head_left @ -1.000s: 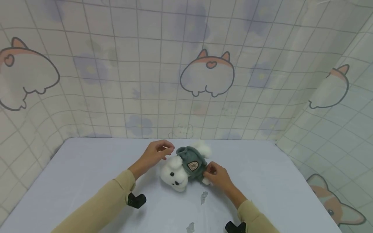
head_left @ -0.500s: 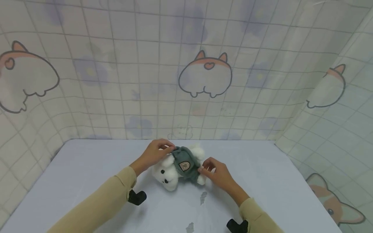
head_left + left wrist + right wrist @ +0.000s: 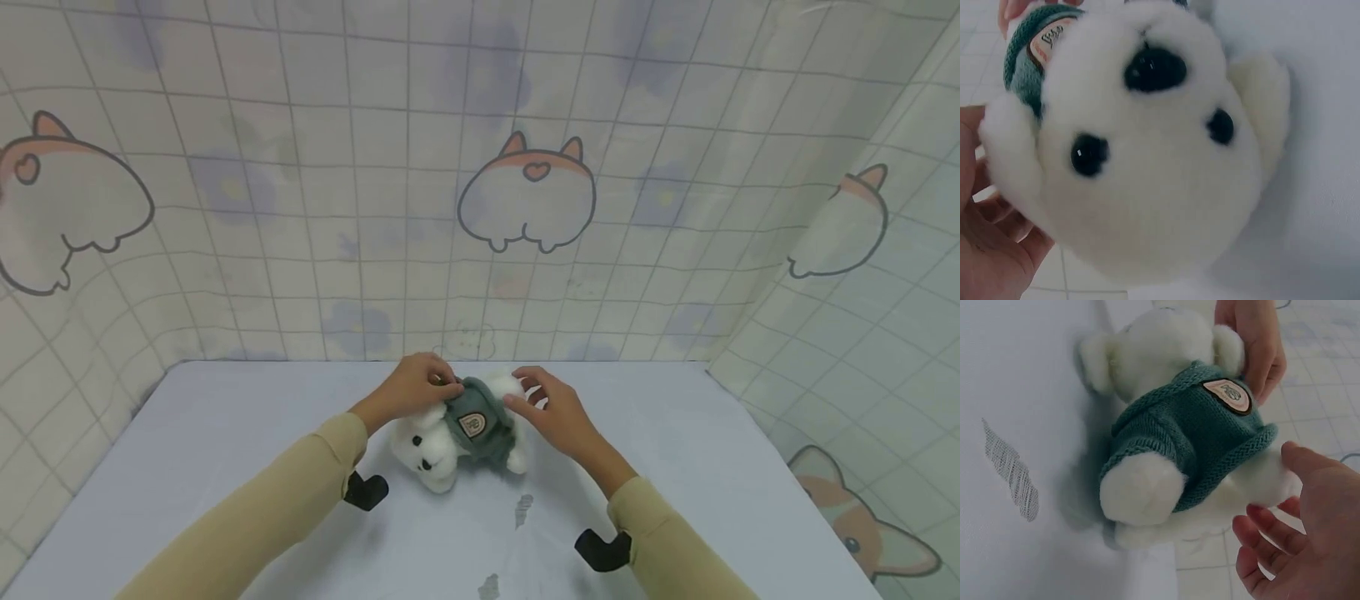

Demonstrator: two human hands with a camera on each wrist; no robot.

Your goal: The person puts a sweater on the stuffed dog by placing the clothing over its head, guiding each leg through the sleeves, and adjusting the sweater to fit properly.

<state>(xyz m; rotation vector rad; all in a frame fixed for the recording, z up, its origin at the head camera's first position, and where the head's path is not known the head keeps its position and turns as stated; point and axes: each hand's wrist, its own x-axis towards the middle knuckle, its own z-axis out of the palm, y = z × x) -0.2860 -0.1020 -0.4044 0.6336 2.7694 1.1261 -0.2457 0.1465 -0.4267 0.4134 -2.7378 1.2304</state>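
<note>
A white stuffed toy dog (image 3: 425,450) in a green knitted sweater (image 3: 487,412) with a shield-shaped patch lies on its side on the table. Its head points left, and its black eyes and nose show large in the left wrist view. My left hand (image 3: 420,385) pinches the sweater at its upper edge, beside the dog's ear (image 3: 1013,144). Across from it, my right hand (image 3: 557,408) is at the upper hind leg (image 3: 1266,478), thumb by the sweater's hem and the other fingers loosely spread around the paw. The lower hind paw (image 3: 1141,490) sticks out of the knit.
The white table (image 3: 247,442) runs back to a sheet (image 3: 360,208) printed with a grid and cartoon corgis. Two grey scuffs (image 3: 522,510) mark the surface in front of the dog. A black mount sits at each wrist.
The dog has shifted a little left. My left hand has closed on the sweater's upper edge. My right hand has moved up from the lower hind leg to the upper one.
</note>
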